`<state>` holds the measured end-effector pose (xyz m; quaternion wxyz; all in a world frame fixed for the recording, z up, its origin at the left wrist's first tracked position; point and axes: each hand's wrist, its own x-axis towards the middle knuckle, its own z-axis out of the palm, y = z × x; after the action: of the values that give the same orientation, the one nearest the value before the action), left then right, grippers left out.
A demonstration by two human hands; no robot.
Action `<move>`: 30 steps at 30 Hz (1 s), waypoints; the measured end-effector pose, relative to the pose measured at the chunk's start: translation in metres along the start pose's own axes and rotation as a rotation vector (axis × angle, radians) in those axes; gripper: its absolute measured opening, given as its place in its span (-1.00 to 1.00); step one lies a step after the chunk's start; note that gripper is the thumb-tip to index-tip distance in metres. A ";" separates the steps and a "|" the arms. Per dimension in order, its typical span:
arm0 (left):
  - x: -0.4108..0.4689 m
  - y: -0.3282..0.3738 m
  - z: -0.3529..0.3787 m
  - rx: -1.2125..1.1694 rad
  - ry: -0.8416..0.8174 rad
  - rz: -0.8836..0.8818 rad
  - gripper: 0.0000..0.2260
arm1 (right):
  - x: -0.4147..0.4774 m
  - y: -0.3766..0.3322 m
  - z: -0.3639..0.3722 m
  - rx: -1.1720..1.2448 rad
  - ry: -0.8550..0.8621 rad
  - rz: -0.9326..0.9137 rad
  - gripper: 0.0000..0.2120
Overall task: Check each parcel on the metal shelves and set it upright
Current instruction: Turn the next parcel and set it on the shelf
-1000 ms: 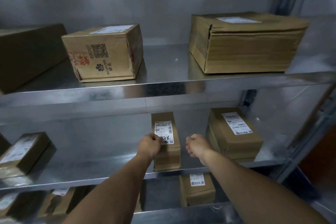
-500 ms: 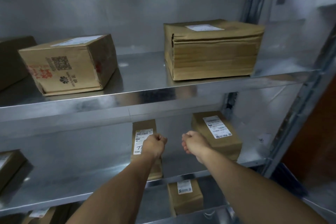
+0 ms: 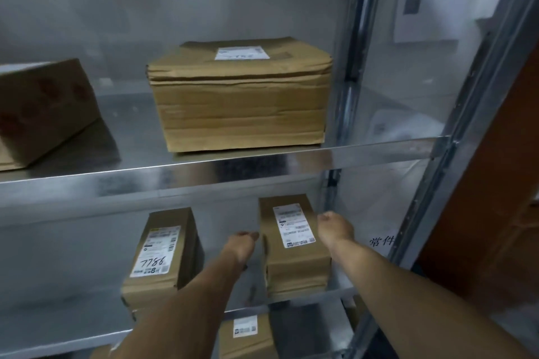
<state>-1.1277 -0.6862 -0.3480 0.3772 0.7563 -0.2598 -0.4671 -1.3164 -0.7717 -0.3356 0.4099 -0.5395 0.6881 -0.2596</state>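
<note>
- Left hand [image 3: 242, 245], right hand [image 3: 335, 227]: each grip curled closed and empty, flanking the parcel.
- Parcel [image 3: 294, 245]: lying flat on the shelf [image 3: 73, 300], label up. Probably light, stiff cardboard; take it by the long sides.
- Large box [image 3: 239, 96]: on the level above the parcel.

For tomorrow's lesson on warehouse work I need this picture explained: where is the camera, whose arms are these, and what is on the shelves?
No machine here: the camera sits on a person's head, looking down at their own arms. The left hand and right hand are curled, one on each side of a small labelled parcel on the middle shelf; neither visibly holds it. Left of it lies a parcel marked 7786. The upper shelf carries a large parcel and a brown box at the left.
</note>
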 end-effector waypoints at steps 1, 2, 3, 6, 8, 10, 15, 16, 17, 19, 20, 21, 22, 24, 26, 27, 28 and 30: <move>-0.002 0.000 0.007 -0.028 -0.012 -0.030 -0.60 | 0.012 0.009 0.002 -0.010 -0.022 0.049 -0.66; -0.001 0.000 0.015 -0.064 -0.018 -0.060 -0.58 | 0.024 0.018 0.005 0.011 -0.052 0.103 -0.63; -0.002 -0.002 0.022 -0.096 -0.023 -0.074 -0.59 | 0.033 0.027 0.010 0.048 -0.090 0.155 -0.59; 0.001 -0.005 0.038 -0.219 -0.040 -0.086 -0.58 | 0.064 0.052 0.027 0.181 -0.228 0.248 -0.47; 0.005 -0.006 0.045 -0.251 -0.029 -0.091 -0.53 | 0.082 0.064 0.036 0.232 -0.305 0.265 -0.42; 0.004 -0.004 0.046 -0.272 0.007 -0.091 -0.52 | 0.075 0.058 0.033 0.250 -0.329 0.267 -0.34; 0.000 0.008 0.034 -0.292 0.056 -0.078 -0.51 | 0.092 0.051 0.040 0.213 -0.373 0.218 -0.33; -0.002 0.010 0.030 -0.293 0.059 -0.073 -0.50 | 0.094 0.047 0.042 0.222 -0.380 0.208 -0.33; -0.002 0.013 0.027 -0.293 0.056 -0.070 -0.48 | 0.088 0.038 0.038 0.233 -0.377 0.202 -0.34; -0.006 0.019 0.023 -0.292 0.050 -0.056 -0.47 | 0.060 0.013 0.022 0.262 -0.375 0.194 -0.41; -0.007 0.022 0.022 -0.290 0.053 -0.045 -0.47 | 0.052 0.005 0.016 0.273 -0.380 0.189 -0.45; -0.010 0.024 0.022 -0.290 0.059 -0.034 -0.50 | 0.044 -0.002 0.011 0.283 -0.390 0.181 -0.47; -0.010 0.026 0.022 -0.290 0.062 -0.022 -0.52 | 0.037 -0.007 0.006 0.289 -0.393 0.175 -0.49; -0.014 0.028 0.023 -0.287 0.051 -0.012 -0.55 | 0.029 -0.012 -0.002 0.281 -0.387 0.173 -0.51; -0.018 0.028 0.025 -0.296 0.048 -0.011 -0.54 | 0.025 -0.010 -0.008 0.287 -0.400 0.187 -0.53; -0.019 0.027 0.026 -0.299 0.050 -0.019 -0.54 | 0.023 -0.009 -0.011 0.282 -0.402 0.188 -0.53; -0.020 0.026 0.027 -0.306 0.055 -0.023 -0.55 | 0.023 -0.006 -0.012 0.286 -0.405 0.198 -0.52; -0.023 0.023 0.027 -0.331 0.052 -0.029 -0.63 | 0.021 0.000 -0.014 0.316 -0.417 0.225 -0.53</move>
<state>-1.1628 -0.6912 -0.3255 0.4966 0.6993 -0.1585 -0.4892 -1.3298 -0.7932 -0.3340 0.6476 -0.4311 0.5956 -0.2000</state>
